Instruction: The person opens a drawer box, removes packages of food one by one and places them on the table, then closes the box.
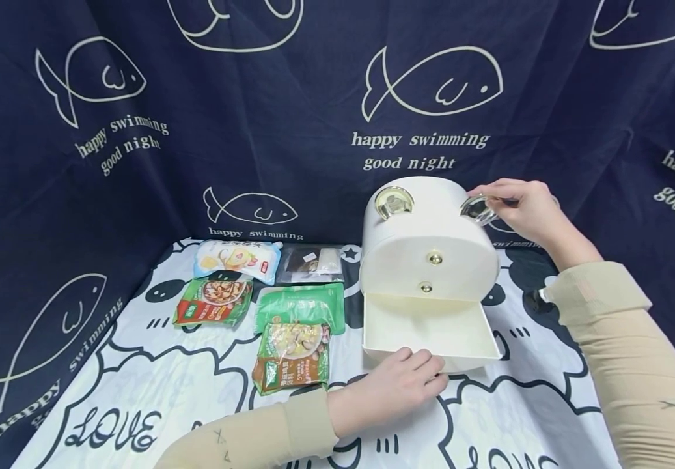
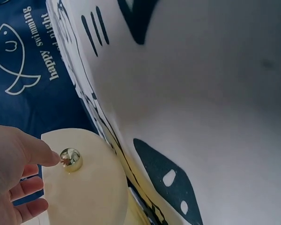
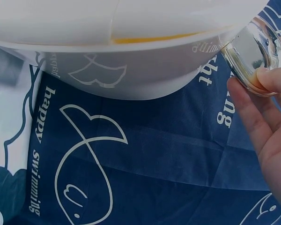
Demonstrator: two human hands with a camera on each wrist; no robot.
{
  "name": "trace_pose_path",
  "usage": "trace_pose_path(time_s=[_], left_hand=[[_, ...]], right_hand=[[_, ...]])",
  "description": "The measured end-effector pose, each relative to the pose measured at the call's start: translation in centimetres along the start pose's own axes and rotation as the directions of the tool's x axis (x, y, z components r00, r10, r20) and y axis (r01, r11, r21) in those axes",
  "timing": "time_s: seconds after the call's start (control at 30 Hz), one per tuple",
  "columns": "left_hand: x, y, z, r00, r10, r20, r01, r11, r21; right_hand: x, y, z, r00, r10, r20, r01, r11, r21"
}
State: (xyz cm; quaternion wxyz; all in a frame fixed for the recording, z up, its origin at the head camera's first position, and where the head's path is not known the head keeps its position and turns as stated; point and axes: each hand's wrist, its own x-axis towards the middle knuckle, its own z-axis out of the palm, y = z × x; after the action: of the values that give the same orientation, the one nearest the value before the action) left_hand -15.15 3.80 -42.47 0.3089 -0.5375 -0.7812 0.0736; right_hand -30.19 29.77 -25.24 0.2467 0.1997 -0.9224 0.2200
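A white rounded box (image 1: 425, 241) with two golden round ears and golden knobs stands on the cloth, its lower drawer (image 1: 431, 326) pulled out with a bare inside showing. At the drawer's front is my left hand (image 1: 392, 391). In the left wrist view, that hand (image 2: 14, 173) has its thumb tip at the drawer's golden knob (image 2: 71, 160), the other fingers loosely spread; whether the thumb touches is unclear. My right hand (image 1: 524, 212) pinches the box's right golden ear (image 1: 478, 210) between thumb and fingers, seen closely as a shiny ear (image 3: 253, 56) in the right wrist view.
Left of the box lie several food packets: a white-and-blue bag (image 1: 237, 260), a clear bag with dark contents (image 1: 312, 262), a red-green packet (image 1: 214, 301), a green pouch (image 1: 302, 306) and a brown-green packet (image 1: 293, 358). A dark blue curtain (image 1: 314, 130) hangs behind.
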Motion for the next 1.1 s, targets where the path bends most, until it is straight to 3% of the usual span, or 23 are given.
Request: trace_pose_path(time_s=[0.3,0.6,0.87,1.1], left_hand=[[1.1,0.5,0.7,0.993,0.087,-0.074,-0.074,0.985,0.158],[1.4,1.4,1.5,0.991,0.095,0.096,-0.108,0.984,0.141],[1.8,1.6,1.6,0.986,0.103,0.129,-0.128,0.971,0.203],[2.3,1.6,1.6,0.969,0.139,0.206,-0.179,0.965,0.192]], right_hand=[[-0.1,0.0,0.0,1.0,-0.006,-0.006,0.006,1.0,0.019],[0.0,0.0,0.0,1.0,-0.007,-0.006,0.007,1.0,0.006],[0.0,0.2,0.0,1.0,-0.02,0.0,0.02,1.0,0.02],[0.1,0.5,0.0,0.997,-0.081,0.004,0.081,0.996,0.031]])
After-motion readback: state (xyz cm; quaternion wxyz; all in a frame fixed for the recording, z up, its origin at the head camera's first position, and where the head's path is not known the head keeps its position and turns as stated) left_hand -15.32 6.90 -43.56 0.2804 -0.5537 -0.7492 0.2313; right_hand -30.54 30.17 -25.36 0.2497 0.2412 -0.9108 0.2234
